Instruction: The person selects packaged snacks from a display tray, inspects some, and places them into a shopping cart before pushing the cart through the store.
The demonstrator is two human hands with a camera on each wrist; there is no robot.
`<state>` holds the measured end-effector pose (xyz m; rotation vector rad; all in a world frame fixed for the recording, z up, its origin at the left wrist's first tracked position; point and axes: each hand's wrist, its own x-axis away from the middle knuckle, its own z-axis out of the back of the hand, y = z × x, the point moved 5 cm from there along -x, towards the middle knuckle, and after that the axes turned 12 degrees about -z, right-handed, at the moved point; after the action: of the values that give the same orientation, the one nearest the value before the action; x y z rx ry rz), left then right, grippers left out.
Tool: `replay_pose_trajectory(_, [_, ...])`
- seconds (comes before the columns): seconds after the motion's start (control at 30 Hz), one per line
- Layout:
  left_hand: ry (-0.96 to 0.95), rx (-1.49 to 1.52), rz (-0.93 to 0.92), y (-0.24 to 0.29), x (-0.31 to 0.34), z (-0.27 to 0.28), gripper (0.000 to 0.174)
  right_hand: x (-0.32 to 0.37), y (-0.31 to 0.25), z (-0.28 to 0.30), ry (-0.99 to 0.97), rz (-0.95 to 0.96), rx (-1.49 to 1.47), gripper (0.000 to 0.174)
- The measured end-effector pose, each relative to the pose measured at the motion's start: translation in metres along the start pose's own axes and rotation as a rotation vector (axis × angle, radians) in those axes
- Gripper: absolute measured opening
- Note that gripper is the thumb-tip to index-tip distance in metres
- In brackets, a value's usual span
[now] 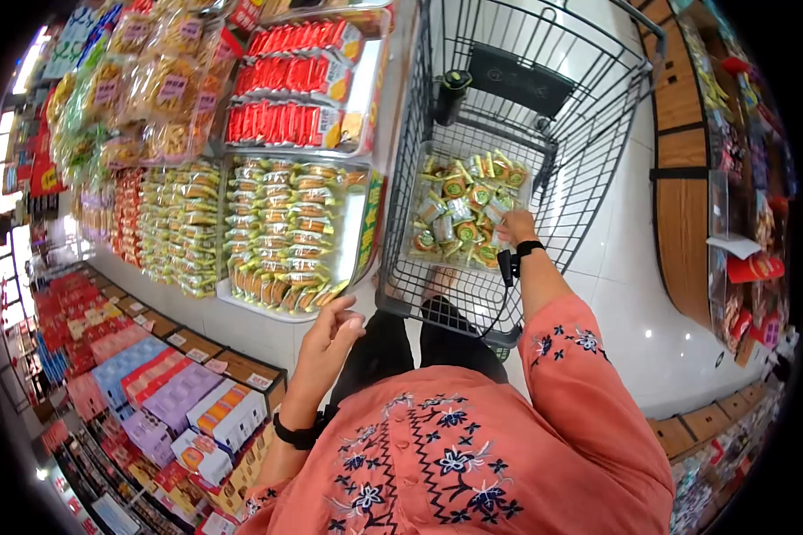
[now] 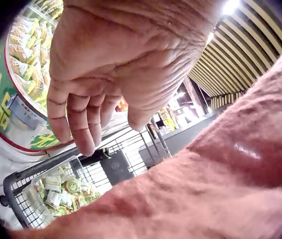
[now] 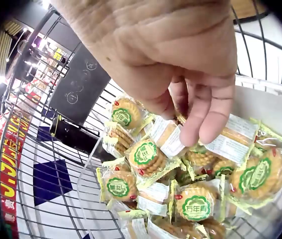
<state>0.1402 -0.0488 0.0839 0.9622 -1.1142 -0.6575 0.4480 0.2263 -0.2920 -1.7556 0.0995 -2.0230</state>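
Note:
Wrapped biscuits (image 3: 195, 201) with green round labels lie heaped in a clear plastic tray (image 1: 408, 248) inside the shopping cart (image 1: 401, 309). My right hand (image 1: 517, 229) reaches over the tray's right side; its loosely bent fingers (image 3: 215, 124) hang down right at the packets in the right wrist view, with none seen lifted. My left hand (image 1: 326, 343), holding nothing, hovers beside the near corner of the display bin (image 1: 363, 223). Its fingers (image 2: 81, 124) are relaxed and slightly bent. Rows of similar wrapped biscuits (image 1: 281, 232) fill much of that bin.
A dark bottle (image 1: 451, 102) stands in the cart near its black panel (image 1: 519, 80). Red packets (image 1: 285, 76) fill the bin behind. Boxed goods (image 1: 178, 392) line a lower shelf at left. Wooden shelving (image 1: 682, 214) runs along the right, across the tiled aisle.

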Motion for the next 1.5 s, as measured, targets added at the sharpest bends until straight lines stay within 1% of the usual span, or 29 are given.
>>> replay_pose_trajectory(0.1, [-0.032,-0.025,-0.003,0.0,0.004,-0.001,0.045,-0.003,-0.002,0.001,0.038,0.037,0.063,0.026])
replay_pose_trajectory(0.13, [-0.035,-0.031,-0.003,-0.001,0.004,0.0,0.045,-0.003,-0.003,0.001,0.012,0.027,0.078,0.028])
replay_pose_trajectory(0.23, [-0.063,-0.043,-0.026,-0.004,-0.004,-0.001,0.045,0.008,-0.01,0.001,0.021,0.122,0.046,0.021])
replay_pose_trajectory(0.27, [-0.079,-0.049,-0.043,-0.004,-0.008,-0.001,0.044,0.035,-0.018,-0.001,0.012,0.135,0.047,0.021])
replay_pose_trajectory(0.37, [-0.12,-0.103,-0.119,0.004,-0.027,-0.002,0.042,0.099,-0.039,-0.005,-0.012,0.279,-0.056,0.022])
replay_pose_trajectory(0.4, [-0.133,-0.125,-0.15,0.009,-0.035,-0.003,0.041,0.129,-0.05,-0.008,-0.069,0.295,-0.056,0.021])
replay_pose_trajectory(0.5, [-0.161,-0.002,-0.176,0.027,-0.058,-0.016,0.04,0.214,-0.077,-0.02,-0.108,0.53,-0.101,0.017])
replay_pose_trajectory(0.57, [-0.231,0.037,-0.254,0.034,-0.076,-0.025,0.04,0.288,-0.096,-0.033,-0.118,0.638,-0.08,0.015])
replay_pose_trajectory(0.6, [-0.25,0.071,-0.273,0.04,-0.083,-0.031,0.041,0.32,-0.099,-0.042,-0.125,0.686,-0.071,0.014])
replay_pose_trajectory(0.67, [-0.265,0.186,-0.268,0.052,-0.089,-0.037,0.043,0.372,-0.102,-0.061,-0.111,0.87,-0.099,0.011])
replay_pose_trajectory(0.7, [-0.262,0.267,-0.247,0.06,-0.09,-0.038,0.044,0.389,-0.101,-0.07,-0.103,0.961,-0.114,0.01])
replay_pose_trajectory(0.73, [-0.26,0.348,-0.226,0.065,-0.092,-0.036,0.045,0.402,-0.101,-0.079,0.035,1.084,0.02,0.009])
replay_pose_trajectory(0.83, [-0.294,0.596,-0.182,0.069,-0.093,-0.024,0.046,0.449,-0.099,-0.108,0.183,1.354,0.227,0.011])
replay_pose_trajectory(0.87, [-0.272,0.62,-0.161,0.071,-0.091,-0.018,0.04,0.457,-0.096,-0.12,0.225,1.432,0.255,0.013])
replay_pose_trajectory(0.97, [-0.332,0.627,-0.213,0.061,-0.094,-0.001,0.046,0.487,-0.089,-0.15,0.194,1.56,0.343,0.015])
replay_pose_trajectory(1.0, [-0.313,0.655,-0.21,0.059,-0.092,0.005,0.042,0.486,-0.084,-0.158,0.13,1.557,0.356,0.015])
replay_pose_trajectory(1.1, [-0.326,0.638,-0.202,0.059,-0.088,0.029,0.039,0.474,-0.081,-0.166,-0.082,1.339,0.143,0.014])
replay_pose_trajectory(1.13, [-0.326,0.619,-0.206,0.059,-0.089,0.035,0.036,0.473,-0.084,-0.164,-0.092,1.307,0.041,0.013])
replay_pose_trajectory(1.23, [-0.282,0.54,-0.219,0.066,-0.084,0.055,0.038,0.469,-0.093,-0.161,-0.113,1.046,-0.004,0.011])
replay_pose_trajectory(1.27, [-0.288,0.549,-0.221,0.065,-0.086,0.06,0.039,0.468,-0.096,-0.163,-0.129,1.05,0.013,0.016])
replay_pose_trajectory(1.37, [-0.296,0.525,-0.231,0.067,-0.084,0.069,0.039,0.475,-0.102,-0.175,-0.26,0.979,-0.03,0.023])
replay_pose_trajectory(1.4, [-0.31,0.527,-0.237,0.065,-0.085,0.071,0.039,0.472,-0.101,-0.179,-0.296,0.946,-0.027,0.031])
replay_pose_trajectory(1.5, [-0.337,0.493,-0.26,0.065,-0.083,0.077,0.039,0.466,-0.1,-0.188,-0.396,0.854,-0.011,0.032])
